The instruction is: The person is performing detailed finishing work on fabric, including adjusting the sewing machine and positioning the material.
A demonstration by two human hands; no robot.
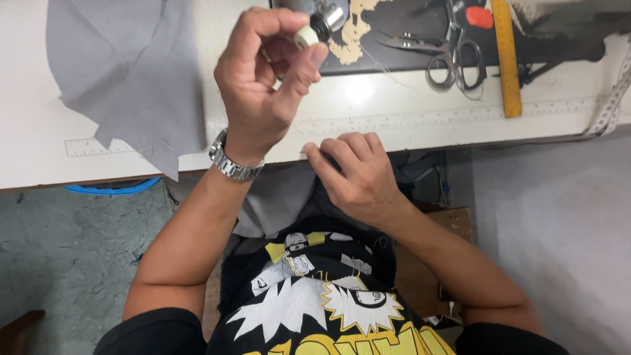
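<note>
Small cream-white round bobbin (pixel 305 37), likely light, hard and slippery, sits pinched by its rim in the left hand (pixel 263 85); right hand (pixel 358 174), at five o'clock, curls closed on the white worktop (pixel 394 121) edge.

Cloth (pixel 125 72) on table (pixel 394 112) at left, scissors (pixel 453 59) and ruler (pixel 506 59) at right, hands between.

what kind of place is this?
Likely a tailoring or sewing workstation: grey fabric on a white table with printed rulers, scissors, a yellow ruler, and a small thread bobbin in the left hand.
</note>
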